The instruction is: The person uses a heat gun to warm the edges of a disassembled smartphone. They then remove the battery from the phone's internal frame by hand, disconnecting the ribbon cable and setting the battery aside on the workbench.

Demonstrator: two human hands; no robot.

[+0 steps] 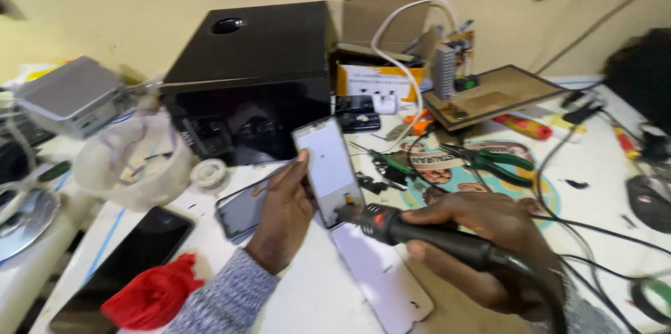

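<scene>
Left hand (283, 211) grips a thin rectangular phone screen panel with a pale face (328, 168), thumb along its left edge, holding it tilted upright above the white table (307, 292). Right hand (482, 246) is clenched around the black handle of a soldering iron with an orange-marked collar (412, 229), whose tip end touches the lower right corner of the panel. Its black cable trails off toward the lower right.

Just under the panel lies a long white flat back cover (381, 274), and a dark phone with a grey screen (241, 211) rests behind the left wrist. A red crumpled cloth (154, 292) sits on another black phone at the lower left. Behind them stands a glossy black speaker box (251, 75), with a small roll of white tape (208, 173) beside it. Green-handled pliers (496, 162) lie to the right, well apart from both hands.
</scene>
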